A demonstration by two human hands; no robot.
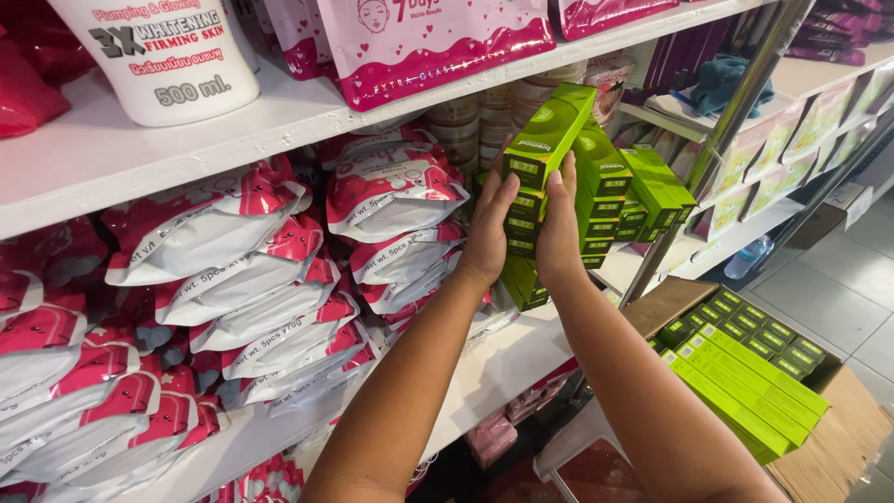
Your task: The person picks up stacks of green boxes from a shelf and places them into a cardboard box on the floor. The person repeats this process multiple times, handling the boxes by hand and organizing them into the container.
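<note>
Head view: your shelf [521,349] bay is tight. The shelf above [279,121] sits just over the stack of green boxes [615,200], a metal upright [736,112] stands right of it, and red-and-white pouches [391,196] crowd the left side. Open room is only at the shelf's front edge, toward you.

Containers: the cardboard carton [838,419] at lower right is open, with long green boxes [745,382] packed flat inside, some showing their end faces. A white bottle [163,56] and pink packs [428,37] sit on the shelf above.

Hands: both arms reach up and forward. Your left hand [489,233] and right hand [559,228] press side by side against the stack's front, fingers [507,191] together and clamped on the top green box [549,135], which tilts up at the stack's front left.
</note>
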